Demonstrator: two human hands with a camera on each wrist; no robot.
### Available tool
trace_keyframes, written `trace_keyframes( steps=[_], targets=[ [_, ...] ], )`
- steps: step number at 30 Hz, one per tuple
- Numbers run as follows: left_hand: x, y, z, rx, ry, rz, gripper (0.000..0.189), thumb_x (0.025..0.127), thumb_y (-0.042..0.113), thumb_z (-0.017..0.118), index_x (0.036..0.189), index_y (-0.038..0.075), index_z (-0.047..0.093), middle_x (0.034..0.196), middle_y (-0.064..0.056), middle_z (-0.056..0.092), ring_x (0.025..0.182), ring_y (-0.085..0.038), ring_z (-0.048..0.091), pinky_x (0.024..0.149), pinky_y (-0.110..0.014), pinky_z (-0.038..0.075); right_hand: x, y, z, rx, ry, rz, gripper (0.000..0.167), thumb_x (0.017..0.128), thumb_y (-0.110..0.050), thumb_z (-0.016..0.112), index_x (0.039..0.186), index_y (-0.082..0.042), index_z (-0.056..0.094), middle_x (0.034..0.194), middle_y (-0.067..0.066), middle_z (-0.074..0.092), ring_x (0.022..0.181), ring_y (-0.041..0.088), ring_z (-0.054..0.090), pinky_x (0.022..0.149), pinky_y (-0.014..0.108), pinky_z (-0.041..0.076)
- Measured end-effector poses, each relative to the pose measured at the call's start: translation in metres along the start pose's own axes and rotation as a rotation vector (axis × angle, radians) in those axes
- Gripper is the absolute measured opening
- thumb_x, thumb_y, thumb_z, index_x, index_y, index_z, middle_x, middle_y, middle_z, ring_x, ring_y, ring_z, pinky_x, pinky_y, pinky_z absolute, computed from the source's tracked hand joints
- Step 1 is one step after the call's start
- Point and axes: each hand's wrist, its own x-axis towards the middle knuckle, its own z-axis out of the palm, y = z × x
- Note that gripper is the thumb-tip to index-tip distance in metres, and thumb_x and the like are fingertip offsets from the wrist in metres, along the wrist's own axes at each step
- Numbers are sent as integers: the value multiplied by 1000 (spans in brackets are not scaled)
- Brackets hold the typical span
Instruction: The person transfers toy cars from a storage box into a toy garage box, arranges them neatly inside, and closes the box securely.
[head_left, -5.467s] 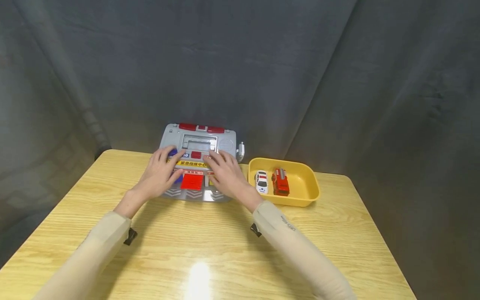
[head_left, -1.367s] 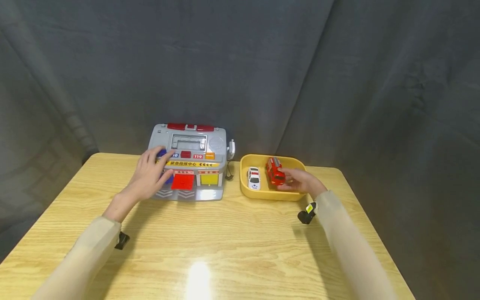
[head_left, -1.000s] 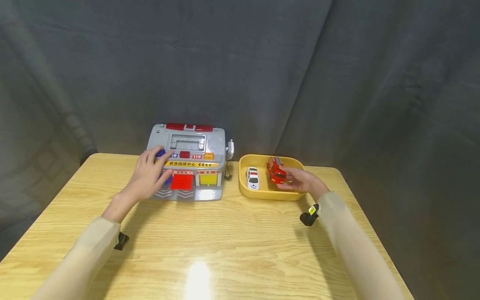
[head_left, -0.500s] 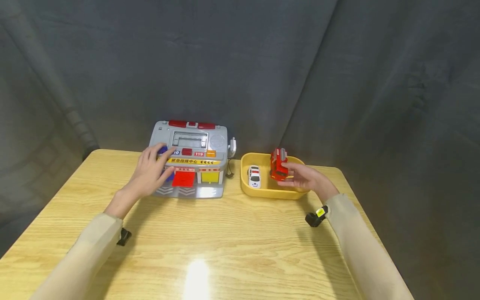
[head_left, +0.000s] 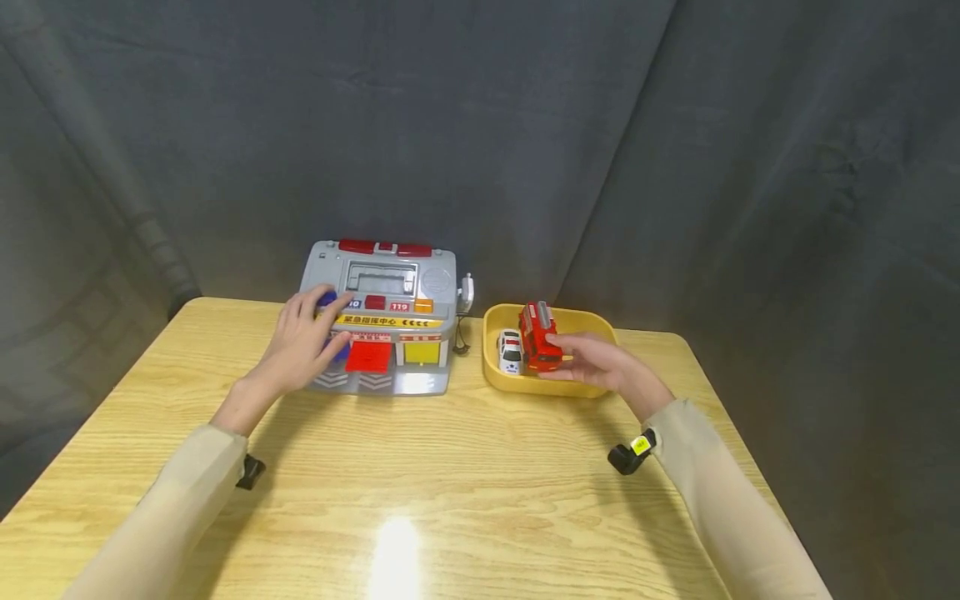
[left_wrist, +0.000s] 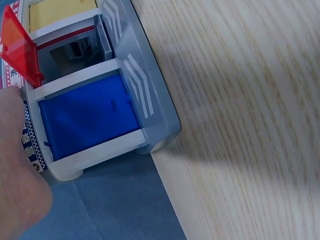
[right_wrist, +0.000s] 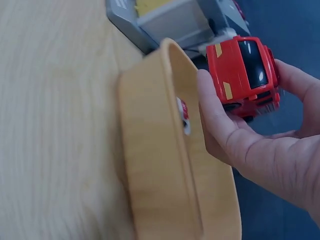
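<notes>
My right hand (head_left: pixel 603 362) grips a red toy fire truck (head_left: pixel 537 340) between thumb and fingers, raised over the yellow tray (head_left: pixel 491 379). In the right wrist view the truck's cab (right_wrist: pixel 232 67) shows above the tray's side. A white toy police car (head_left: pixel 510 354) lies at the tray's left end, beside the truck. Fingers spread and slightly bent, my left hand (head_left: pixel 294 346) rests on the left side of a grey toy rescue station (head_left: pixel 322 268), fingertips by its blue button. The station's red door (head_left: pixel 368 357) is swung up over its bay; the blue door (left_wrist: pixel 90 117) and yellow door (head_left: pixel 422 352) are down.
The station and tray stand side by side at the back of the wooden table (head_left: pixel 450 492). A white handset (head_left: pixel 467 293) hangs on the station's right side, its cord near the tray. Behind the table hangs a grey curtain (head_left: pixel 420 133).
My right hand has left the station, taken the fire truck from the tray's floor, lifted it, and just moved it left toward the police car. My left hand has stayed on the station.
</notes>
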Motion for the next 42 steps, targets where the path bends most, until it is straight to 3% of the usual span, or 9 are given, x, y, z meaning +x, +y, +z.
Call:
trace_keyframes(
  steps=[6,14,23,36,42],
  targets=[
    [-2,0,-1,0,-5,-10,60,96,34,55,146,9,37,146,-22,25,132,-43,21,108,-61,14,2,10,14,-9,-2,-7,57,100,-13,51,145,10,25,136,22,43,110,34,56,95,44,46],
    [-3,0,-2,-3,-11,-20,61,95,34,57,147,10,36,147,-21,24,133,-42,20,109,-61,13,1,24,33,-2,-14,-31,57,100,-13,50,144,11,24,130,20,49,109,30,57,96,44,45],
    [-3,0,0,-5,-13,-29,62,94,34,57,147,11,36,148,-21,23,134,-41,19,108,-61,13,-4,42,54,7,-67,-72,44,99,-8,51,134,9,32,112,14,60,101,27,64,102,53,36],
    [-3,2,-1,-9,-1,-19,61,95,34,56,147,10,37,148,-22,24,133,-42,20,108,-61,13,5,58,72,27,-36,-21,52,97,-9,56,138,7,28,125,21,53,105,29,61,100,52,40],
    [-2,1,-1,-12,8,-11,60,95,34,56,147,10,37,148,-21,24,133,-42,20,108,-61,13,11,70,84,-4,-83,-20,52,96,-9,57,136,8,29,121,21,56,103,30,63,95,51,45]
  ],
)
